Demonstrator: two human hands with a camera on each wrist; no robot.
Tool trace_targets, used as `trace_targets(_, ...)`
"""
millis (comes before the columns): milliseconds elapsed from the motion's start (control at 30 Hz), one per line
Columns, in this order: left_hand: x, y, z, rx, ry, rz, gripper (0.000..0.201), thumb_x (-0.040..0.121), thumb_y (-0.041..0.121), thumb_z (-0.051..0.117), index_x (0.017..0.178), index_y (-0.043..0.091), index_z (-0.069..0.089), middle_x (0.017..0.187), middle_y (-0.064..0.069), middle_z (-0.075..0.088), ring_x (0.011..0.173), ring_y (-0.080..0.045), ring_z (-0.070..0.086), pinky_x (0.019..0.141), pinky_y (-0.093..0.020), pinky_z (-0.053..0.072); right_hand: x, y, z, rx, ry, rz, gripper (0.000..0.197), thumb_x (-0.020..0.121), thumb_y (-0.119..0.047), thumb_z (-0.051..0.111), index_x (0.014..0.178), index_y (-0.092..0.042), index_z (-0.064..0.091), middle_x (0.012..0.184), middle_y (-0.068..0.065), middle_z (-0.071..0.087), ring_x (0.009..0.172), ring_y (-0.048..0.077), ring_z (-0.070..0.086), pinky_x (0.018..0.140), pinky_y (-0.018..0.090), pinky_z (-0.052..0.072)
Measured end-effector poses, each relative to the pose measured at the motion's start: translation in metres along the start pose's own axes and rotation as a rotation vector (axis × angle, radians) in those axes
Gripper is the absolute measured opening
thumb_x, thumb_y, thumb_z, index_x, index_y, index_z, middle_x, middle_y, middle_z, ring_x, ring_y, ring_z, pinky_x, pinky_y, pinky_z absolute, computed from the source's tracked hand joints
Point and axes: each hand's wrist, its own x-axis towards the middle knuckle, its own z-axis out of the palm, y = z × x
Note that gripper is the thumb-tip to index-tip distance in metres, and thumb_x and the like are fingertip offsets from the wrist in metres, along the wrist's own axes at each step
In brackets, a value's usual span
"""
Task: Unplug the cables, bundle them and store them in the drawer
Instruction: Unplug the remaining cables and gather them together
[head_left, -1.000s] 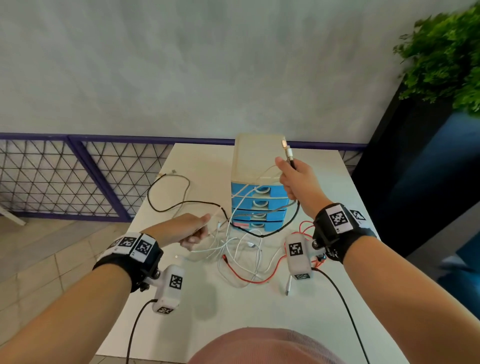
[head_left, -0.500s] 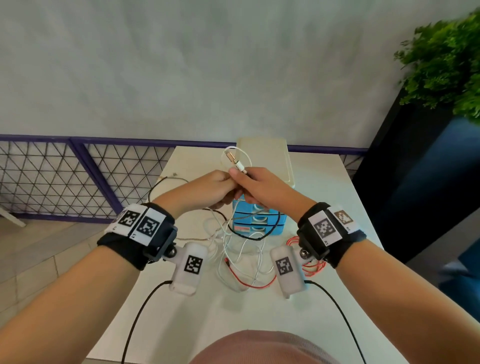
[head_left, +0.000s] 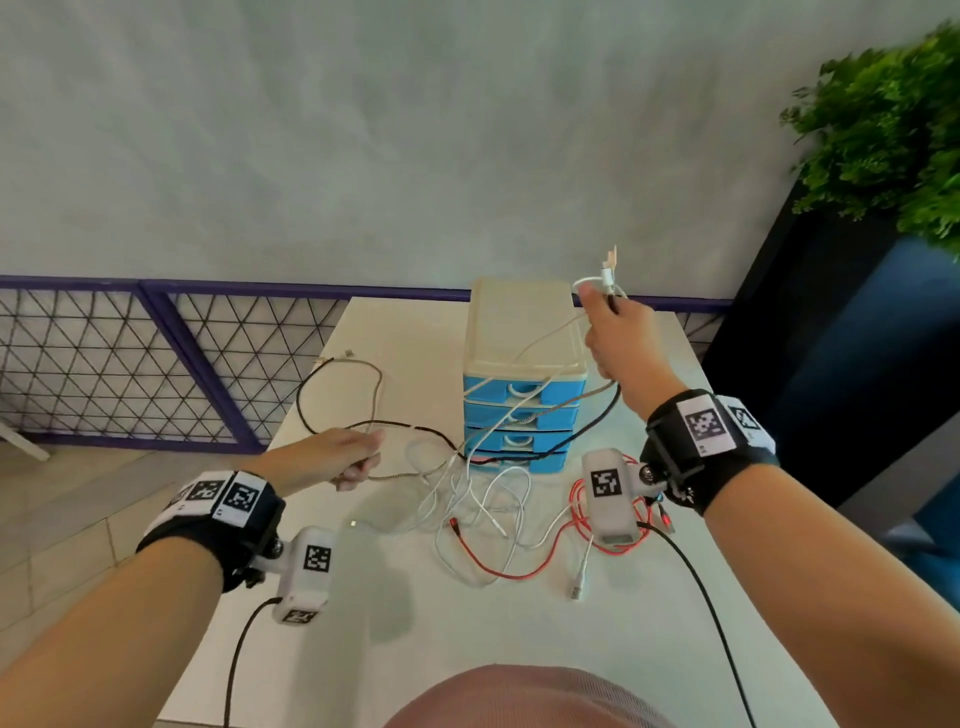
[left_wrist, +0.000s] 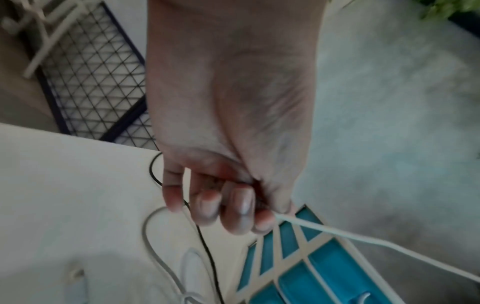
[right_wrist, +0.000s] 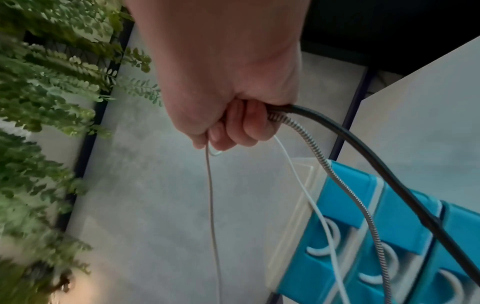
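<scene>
While strung taut, cables (head_left: 524, 415) between hands.

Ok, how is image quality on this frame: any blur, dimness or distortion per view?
Head view: sharp and evenly lit, wide-angle bending at the edges, plant slightly smeared. Left wrist view: dim, soft overall, left hand and drawer unit blurred. Right wrist view: right hand and black cable fairly crisp, foliage motion-blurred.
</scene>
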Motion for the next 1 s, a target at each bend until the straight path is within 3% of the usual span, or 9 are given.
trace_targets(100, -0.001, -0.005, -0.006, 0.329, 0.04, -0.054, 0.038, 0.093, 0.045, 0.048, 0.07, 0.015, 0.049, 0.059, 0.006, 0.039, 0.049, -0.007, 0.032, 0.049, -0.018, 0.025, -0.008, 0.006, 0.008, -0.15, -0.159, -0.018, 0.039, 0.096, -0.044, 0.049, 0.068, -0.017, 0.049, 0.054, -0.003, 0.038, 0.039, 0.008, 0.033, 0.038, 0.022, 0.027)
trace_targets(267, 0.003, 0.022, -0.025, 0.925, 0.271, -0.053, 0.019, 0.084, 0.02, 0.067, 0.067, 0.013, 0.059, 0.072, 0.001, 0.064, 0.06, -0.013, 0.055, 0.056, -0.022, 0.043, -0.027, 0.002, 0.014, -0.361, -0.768, 0.089, 0.027, 0.099, -0.038, 0.045, 0.094, -0.013, 0.053, 0.054, -0.004, 0.034, 0.04, 0.008, 0.025, 0.037, 0.02, 0.021)
trace_targets(367, 0.004, 0.054, -0.023, 0.995, 0.379, 0.044, 0.008, 0.081, 0.007, 0.063, 0.074, 0.01, 0.066, 0.084, -0.003, 0.069, 0.079, -0.02, 0.064, 0.068, -0.03, 0.051, -0.026, -0.004, 0.018, -0.205, -0.646, 0.103, 0.027, 0.1, -0.032, 0.044, 0.101, -0.011, 0.061, 0.053, -0.005, 0.035, 0.043, 0.009, 0.026, 0.039, 0.02, 0.022)
trace_targets(467, 0.0, 0.089, -0.012, 0.846, 0.406, 0.271, 0.005, 0.08, 0.02, 0.073, 0.08, 0.018, 0.069, 0.085, 0.008, 0.065, 0.077, -0.007, 0.057, 0.064, -0.019, 0.041, -0.023, -0.005, 0.024, -0.107, -0.482, 0.051, 0.031, 0.103, -0.026, 0.038, 0.1, -0.009, 0.064, 0.058, -0.002, 0.047, 0.046, 0.011, 0.037, 0.041, 0.019, 0.034)
trace_targets(567, -0.003, 0.122, 0.01, 0.456, 0.355, 0.479, 0.018, 0.078, 0.025, 0.075, 0.095, 0.021, 0.069, 0.08, 0.01, 0.067, 0.069, -0.008, 0.065, 0.066, -0.02, 0.05, -0.026, -0.002, 0.032, 0.01, -0.491, 0.033, 0.031, 0.104, -0.028, 0.037, 0.105, -0.012, 0.064, 0.084, 0.004, 0.07, 0.069, 0.014, 0.066, 0.063, 0.025, 0.055)
trace_targets(667, 0.001, 0.146, 0.027, 0.193, 0.414, 0.608, 0.032, 0.075, 0.023, 0.078, 0.104, 0.021, 0.064, 0.077, 0.008, 0.067, 0.065, -0.007, 0.069, 0.066, -0.021, 0.053, -0.035, -0.004, 0.04, 0.144, -0.578, 0.04, 0.035, 0.105, -0.028, 0.034, 0.106, -0.01, 0.065, 0.095, 0.01, 0.075, 0.088, 0.021, 0.073, 0.081, 0.03, 0.057)
trace_targets(800, 0.017, 0.155, 0.039, 0.04, 0.572, 0.733, 0.04, 0.08, 0.027, 0.073, 0.114, 0.021, 0.055, 0.087, 0.011, 0.061, 0.074, -0.008, 0.06, 0.074, -0.026, 0.053, -0.046, -0.011, 0.045, 0.36, -0.613, 0.055, 0.033, 0.105, -0.025, 0.034, 0.091, -0.01, 0.059, 0.059, 0.002, 0.05, 0.046, 0.015, 0.053, 0.053, 0.029, 0.052)
trace_targets(933, 0.035, 0.132, 0.046, -0.05, 0.571, 0.619, 0.02, 0.099, 0.03, 0.043, 0.116, 0.02, 0.045, 0.096, 0.011, 0.054, 0.08, -0.007, 0.056, 0.071, -0.028, 0.05, -0.042, -0.013, 0.043, 0.331, -0.533, 0.052, 0.03, 0.104, -0.03, 0.036, 0.086, -0.013, 0.052, 0.058, -0.005, 0.034, 0.043, 0.008, 0.031, 0.041, 0.021, 0.033)
trace_targets(1000, 0.047, 0.101, 0.044, 0.168, 0.52, 0.5, 0.017, 0.1, 0.019, 0.035, 0.106, 0.015, 0.051, 0.092, 0.007, 0.056, 0.079, -0.012, 0.055, 0.07, -0.028, 0.043, -0.039, -0.012, 0.039, 0.293, -0.494, 0.06, 0.029, 0.104, -0.031, 0.035, 0.084, -0.014, 0.047, 0.06, -0.005, 0.035, 0.043, 0.009, 0.03, 0.039, 0.02, 0.03)
